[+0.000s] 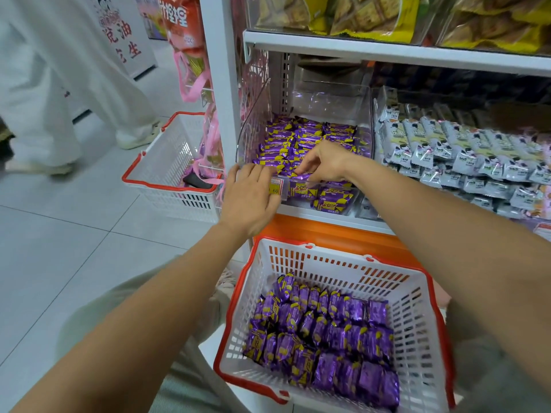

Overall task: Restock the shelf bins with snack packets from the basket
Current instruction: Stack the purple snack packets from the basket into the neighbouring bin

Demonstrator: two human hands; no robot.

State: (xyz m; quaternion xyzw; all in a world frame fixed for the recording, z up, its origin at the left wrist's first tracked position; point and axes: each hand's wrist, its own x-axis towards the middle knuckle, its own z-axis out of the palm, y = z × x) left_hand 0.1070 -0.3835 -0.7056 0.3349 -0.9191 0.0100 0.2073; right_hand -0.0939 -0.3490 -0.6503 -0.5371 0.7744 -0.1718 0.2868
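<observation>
A floor of smooth pale square tiles is seen at the left, and on it a white metal shelf unit with flat boards and a perforated back panel is standing. In front of the unit, low in the view, a basket of white plastic lattice with a red rim is placed; its bottom is covered by glossy purple packets, small and pillow-shaped, with yellow marks, lying in rough rows. A second basket of the same kind is set on the floor beside the unit's left post. On the lower board a clear bin of hard transparent plastic with a slanted side wall is fitted, and it is partly filled with the same foil packets. Just to its right, grey-white packets with crimped ends are stacked in a neighbouring bin, and yellow packets are kept in the bins above. The front lip of the clear bin is gripped by the left hand, the fingers being hooked over its edge. The right hand is reached inside the bin, and 1 purple packet just behind the front wall is pinched by its bent fingertips. A small yellow price label is fixed on the lip, touching the left hand.
</observation>
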